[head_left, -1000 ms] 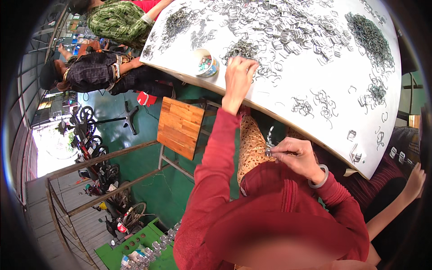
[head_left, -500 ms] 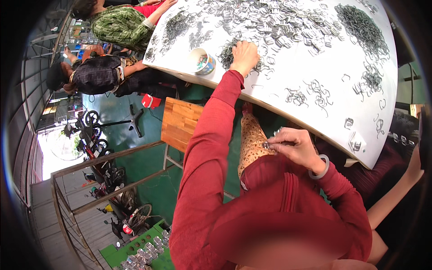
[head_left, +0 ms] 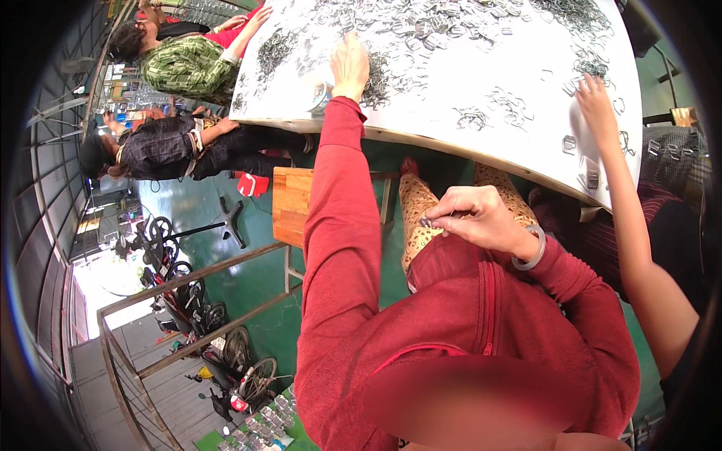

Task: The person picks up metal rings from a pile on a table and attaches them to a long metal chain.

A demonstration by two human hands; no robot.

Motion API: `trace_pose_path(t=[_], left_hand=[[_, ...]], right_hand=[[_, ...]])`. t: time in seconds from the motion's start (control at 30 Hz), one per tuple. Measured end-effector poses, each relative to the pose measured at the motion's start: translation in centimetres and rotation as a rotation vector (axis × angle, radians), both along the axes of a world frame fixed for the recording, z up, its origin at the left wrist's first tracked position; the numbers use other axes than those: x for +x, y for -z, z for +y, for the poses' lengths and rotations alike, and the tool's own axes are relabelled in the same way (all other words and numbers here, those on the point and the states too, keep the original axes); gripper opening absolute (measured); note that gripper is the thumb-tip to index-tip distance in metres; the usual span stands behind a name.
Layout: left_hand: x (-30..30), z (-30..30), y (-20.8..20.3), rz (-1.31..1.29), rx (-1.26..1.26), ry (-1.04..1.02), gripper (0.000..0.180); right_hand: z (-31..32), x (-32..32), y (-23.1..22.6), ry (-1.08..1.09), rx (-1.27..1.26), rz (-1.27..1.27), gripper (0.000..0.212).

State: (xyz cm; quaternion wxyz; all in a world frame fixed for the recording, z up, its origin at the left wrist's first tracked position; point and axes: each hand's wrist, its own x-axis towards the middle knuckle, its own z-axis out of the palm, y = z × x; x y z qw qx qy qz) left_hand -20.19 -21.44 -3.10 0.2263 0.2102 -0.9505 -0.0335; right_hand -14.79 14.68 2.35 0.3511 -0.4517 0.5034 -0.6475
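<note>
My left hand [head_left: 350,69] reaches over the white table, fingers stretched forward, with nothing visible in them. Beside it stands a white and blue cup [head_left: 319,98], partly hidden by the hand and wrist. Small dark wire pieces [head_left: 378,75] lie in a pile just right of that hand. Above my lap, my right hand [head_left: 475,216], with a pale bangle at its wrist, pinches a small dark metal piece [head_left: 426,222] between thumb and fingers. Most of that piece is hidden, so its exact kind cannot be made out.
Loose metal buckles [head_left: 444,26] cover the far middle of the white table [head_left: 444,124]. At the right a co-worker's hand [head_left: 596,105] touches more wire pieces. Other people stand at the far left. A wooden stool [head_left: 292,203] is left of my legs, near a metal rail [head_left: 203,278].
My left hand has moved left from the dark wire pile to beside the cup. The right hand still pinches its piece, slightly shifted. A co-worker's arm has reached onto the table at right.
</note>
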Motion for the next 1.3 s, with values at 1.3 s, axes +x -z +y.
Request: trace_pose_path(t=[1.3], left_hand=[[1.5,8.4,-4.9,-0.614,0.525,0.268,0.023]], right_hand=[[-0.4,-0.1,0.1,-0.044,0.006,0.058,0.014]])
